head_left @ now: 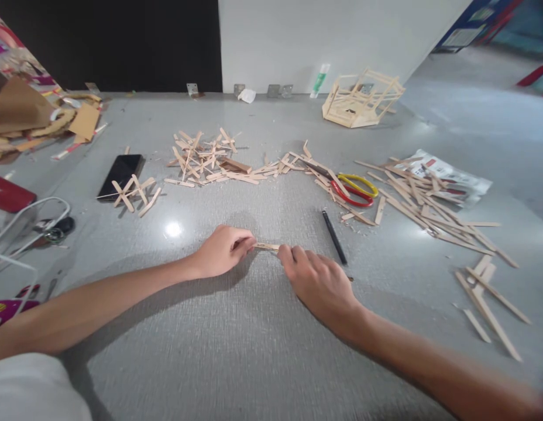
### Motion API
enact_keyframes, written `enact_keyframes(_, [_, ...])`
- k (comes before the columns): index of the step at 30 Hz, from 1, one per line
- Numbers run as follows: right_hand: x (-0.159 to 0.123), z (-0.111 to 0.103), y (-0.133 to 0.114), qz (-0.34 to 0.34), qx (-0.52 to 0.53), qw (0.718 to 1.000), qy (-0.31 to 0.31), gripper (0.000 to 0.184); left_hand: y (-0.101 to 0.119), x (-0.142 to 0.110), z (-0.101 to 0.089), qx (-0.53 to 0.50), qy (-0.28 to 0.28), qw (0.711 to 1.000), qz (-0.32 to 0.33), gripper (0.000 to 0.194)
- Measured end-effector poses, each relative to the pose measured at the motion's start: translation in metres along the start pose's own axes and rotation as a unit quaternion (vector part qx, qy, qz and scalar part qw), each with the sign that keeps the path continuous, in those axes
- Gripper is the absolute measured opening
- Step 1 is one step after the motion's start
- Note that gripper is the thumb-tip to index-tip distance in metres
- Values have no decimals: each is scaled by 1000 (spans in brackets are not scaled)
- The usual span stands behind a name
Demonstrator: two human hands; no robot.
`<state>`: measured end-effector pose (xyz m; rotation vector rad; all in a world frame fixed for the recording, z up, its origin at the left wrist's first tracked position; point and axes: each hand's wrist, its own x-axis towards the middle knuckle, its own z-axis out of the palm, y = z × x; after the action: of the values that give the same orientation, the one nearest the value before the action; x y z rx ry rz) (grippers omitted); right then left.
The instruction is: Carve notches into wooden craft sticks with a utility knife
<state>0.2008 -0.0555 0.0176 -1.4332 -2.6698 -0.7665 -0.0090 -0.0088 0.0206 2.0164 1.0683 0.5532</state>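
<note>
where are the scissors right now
In the head view, the scissors lie right of centre on the table, farther from the person than the right hand, with their blades among loose wooden sticks.

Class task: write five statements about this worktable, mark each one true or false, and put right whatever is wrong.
1. The left hand and the right hand hold a narrow wooden piece between them. True.
2. The right hand grips the black pen-like tool. False: the black pen-like tool lies on the grey table.
3. Some loose sticks overlap the black phone in this view. True.
4. Both handles of the scissors are red. False: the scissors have one red handle and one yellow handle.
5. The openwork wooden frame is to the right of the green-and-white tube in the picture. True.
</note>
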Motion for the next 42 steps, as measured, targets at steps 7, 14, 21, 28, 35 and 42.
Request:
enact_keyframes(7, [1, -1, 2, -12, 9, 1000, -22, 21, 0, 0, 1, 21, 5, 1000, 13, 43])
enact_keyframes(14, [5, -1, 5, -22, 35, 998, -58, 18, 2, -1, 2, 37, 8, 999, 14, 41])
enact_keyframes(21, [4, 2, 3, -11, 47, 998, -35, 21, 2, -1, 1, 31, 6, 999, 10, 41])
enact_keyframes(28, [2, 0, 2, 0, 28, 1000, -4, 22, 2, -1, 0, 20, 5, 1000, 5, 41])
enact_keyframes(35, [-1, -1, 0, 8, -38, 998, 52, 21, 4, 0, -1, 0, 2, 1000, -18, 40])
enact_keyframes(42, [-1, 0, 2, -11, -18, 999, 35, 20, 4, 0, -1, 9, 1, 1000, -9, 39])
